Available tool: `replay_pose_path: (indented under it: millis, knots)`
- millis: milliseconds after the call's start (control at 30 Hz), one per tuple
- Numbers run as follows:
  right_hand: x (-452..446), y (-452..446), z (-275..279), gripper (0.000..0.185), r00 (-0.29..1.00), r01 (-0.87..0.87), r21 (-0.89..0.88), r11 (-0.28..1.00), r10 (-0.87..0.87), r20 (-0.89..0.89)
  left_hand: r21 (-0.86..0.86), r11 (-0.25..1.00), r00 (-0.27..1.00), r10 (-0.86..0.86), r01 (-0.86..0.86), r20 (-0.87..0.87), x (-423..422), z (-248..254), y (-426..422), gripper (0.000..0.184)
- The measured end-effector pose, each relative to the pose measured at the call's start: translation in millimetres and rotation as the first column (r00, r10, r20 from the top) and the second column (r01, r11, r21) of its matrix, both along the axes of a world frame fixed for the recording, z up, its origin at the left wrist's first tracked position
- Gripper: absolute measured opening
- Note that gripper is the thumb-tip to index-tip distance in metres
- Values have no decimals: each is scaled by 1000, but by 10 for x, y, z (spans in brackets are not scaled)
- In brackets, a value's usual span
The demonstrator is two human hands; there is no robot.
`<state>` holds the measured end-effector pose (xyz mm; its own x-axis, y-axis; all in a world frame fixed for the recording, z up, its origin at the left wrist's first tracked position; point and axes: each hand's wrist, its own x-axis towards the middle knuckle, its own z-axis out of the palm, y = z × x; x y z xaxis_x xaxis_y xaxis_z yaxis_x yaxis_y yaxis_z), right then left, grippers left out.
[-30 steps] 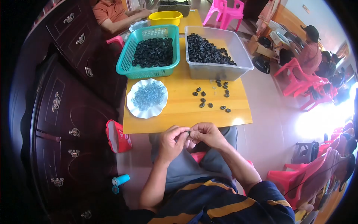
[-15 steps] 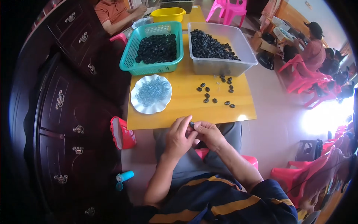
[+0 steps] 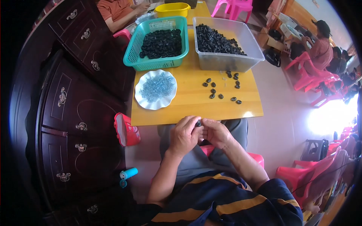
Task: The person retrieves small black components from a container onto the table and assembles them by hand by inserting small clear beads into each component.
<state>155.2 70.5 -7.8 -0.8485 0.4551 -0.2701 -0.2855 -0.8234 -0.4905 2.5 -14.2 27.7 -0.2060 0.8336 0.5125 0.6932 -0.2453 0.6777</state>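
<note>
Just past the table's near edge, above my lap, my left hand (image 3: 184, 133) pinches a small black ring-like part (image 3: 198, 123) between thumb and fingertips. My right hand (image 3: 218, 135) is closed up against it, thumb beside the part; whatever its curled fingers hold is hidden. Several similar black parts (image 3: 213, 91) lie loose on the yellow table (image 3: 188, 113) beyond my hands. To their left, a white wavy-rimmed plate (image 3: 141, 101) bears a heap of small clear bluish pieces (image 3: 156, 86).
A green basket (image 3: 130, 60) and a clear plastic bin (image 3: 226, 64), both holding many black parts, stand further back. Behind them is a yellow tub (image 3: 171, 9). A dark cabinet (image 3: 86, 109) borders the left; a red bag (image 3: 130, 132) is below. Other people sit nearby.
The view has shifted slightly, so the table sits higher and further right. My right fingers have shifted around the black part, which stays in my left fingertips.
</note>
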Motion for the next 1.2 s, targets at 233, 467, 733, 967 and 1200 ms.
replay_pose_path:
  millis: [233,467,733,967,1200]
  knots:
    - [-33,-17,9,24,1000,11,18,1000,-11,16,9,1000,1000,2,-3,7,-25,-3,4,25]
    - [-46,-22,61,25,994,34,73,997,-42,105,-16,1000,1000,-14,15,26,-34,15,-1,28]
    - [-30,-4,28,26,997,40,87,995,-45,58,-47,999,999,-15,17,33,-22,17,9,30]
    - [-75,24,47,25,989,-33,207,978,3,145,-55,998,999,-21,23,47,-56,-3,3,36]
    - [-217,460,150,23,906,-187,641,745,-122,406,-84,992,988,106,-97,111,-93,-64,-3,62]
